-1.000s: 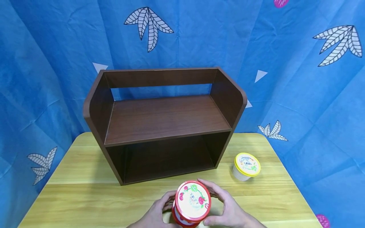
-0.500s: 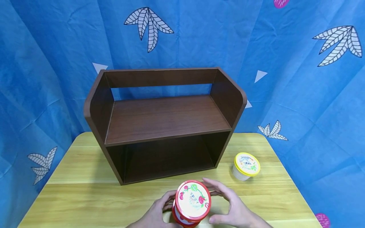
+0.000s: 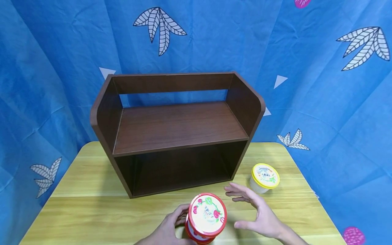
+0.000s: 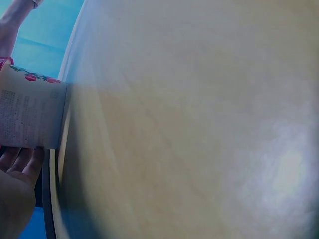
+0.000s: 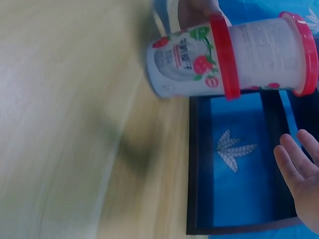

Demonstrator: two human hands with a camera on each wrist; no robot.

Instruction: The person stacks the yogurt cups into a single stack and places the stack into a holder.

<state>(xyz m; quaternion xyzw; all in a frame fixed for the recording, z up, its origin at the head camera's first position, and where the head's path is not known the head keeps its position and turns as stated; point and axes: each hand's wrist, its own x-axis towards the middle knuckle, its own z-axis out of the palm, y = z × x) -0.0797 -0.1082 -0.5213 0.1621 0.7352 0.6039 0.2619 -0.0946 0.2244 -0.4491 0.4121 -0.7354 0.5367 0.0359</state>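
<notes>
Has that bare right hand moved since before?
Yes: against the dark brown wooden shelf, the right hand moved right and forward, away from the stacked round white red-lidded tubs.

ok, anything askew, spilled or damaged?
Slightly askew: the dark brown wooden shelf, angled against the grain of the pale wooden tabletop. No spill or damage visible; two stacked white round red-lidded tubs stand upright.

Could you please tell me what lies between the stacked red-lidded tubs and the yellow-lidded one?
In the head view, the right-hand grip lies between the red-lidded tubs and the yellow-lidded tub, over the wooden tabletop.
</notes>
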